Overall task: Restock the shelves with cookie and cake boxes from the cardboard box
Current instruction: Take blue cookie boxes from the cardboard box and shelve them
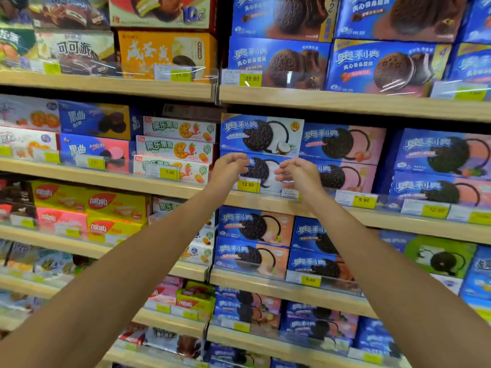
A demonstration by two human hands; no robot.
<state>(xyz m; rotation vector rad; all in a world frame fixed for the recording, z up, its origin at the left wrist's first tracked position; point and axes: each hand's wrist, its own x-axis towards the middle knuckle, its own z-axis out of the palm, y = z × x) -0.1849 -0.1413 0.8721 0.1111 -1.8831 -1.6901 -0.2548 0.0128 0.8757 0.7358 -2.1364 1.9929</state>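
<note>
while both of my arms reach straight out at the shelving, my left hand [229,166] and right hand [300,175] hang side by side in front of the middle shelf [183,185], near each other but apart. both hands are empty: the fingers are loosely curled, thumb and fingers parted, gripping nothing. between and behind them i see the lower blue cookie box [261,170], with a dark sandwich cookie and white cream on its face. it lies at the front of the shelf, and the upper blue cookie box [261,135], of the same kind, is stacked flat on it. whether either hand touches the lower box i cannot tell from this view. a yellow price tag [248,185] reading 12.80 sits on the shelf edge just under the lower box, between my wrists. just to the right are two pink-faced cookie boxes [342,143], also stacked, right beside the blue pair. to the left, three white fruit biscuit boxes [175,147] are piled on the same shelf. more boxes fill the shelves above and below.
</note>
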